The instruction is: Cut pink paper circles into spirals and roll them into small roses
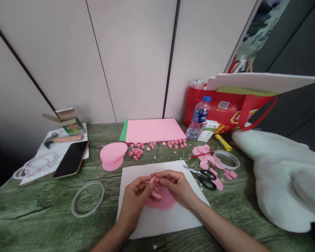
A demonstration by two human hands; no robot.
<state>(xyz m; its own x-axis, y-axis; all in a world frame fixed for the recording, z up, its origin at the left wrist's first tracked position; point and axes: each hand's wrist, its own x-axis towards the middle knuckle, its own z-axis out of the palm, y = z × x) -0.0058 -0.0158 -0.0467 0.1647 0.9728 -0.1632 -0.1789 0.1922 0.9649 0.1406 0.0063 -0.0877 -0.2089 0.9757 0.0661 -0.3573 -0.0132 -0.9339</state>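
My left hand [139,190] and my right hand [173,184] meet over a white sheet [182,218] on the table. Pinched between the fingertips of both is a narrow pink paper strip [156,194], its loose end curling down on the left hand's side. Under the hands lies a rounded pink paper piece [166,201], partly covered by them. Black-handled scissors [206,176] rest at the sheet's right edge, blades partly open. Beyond the sheet sit several small rolled pink paper roses [136,152], and pink paper circles [113,152] are stacked to their left.
At left are a tape roll [88,198], a phone [71,159], a hammer [64,139], bead strings [38,164] and a small box [72,126]. Pink card [156,130] lies at the back. Right: paper scraps [203,150], glue stick [223,142], bottle [199,117], red bag [227,108], white plush [280,175].
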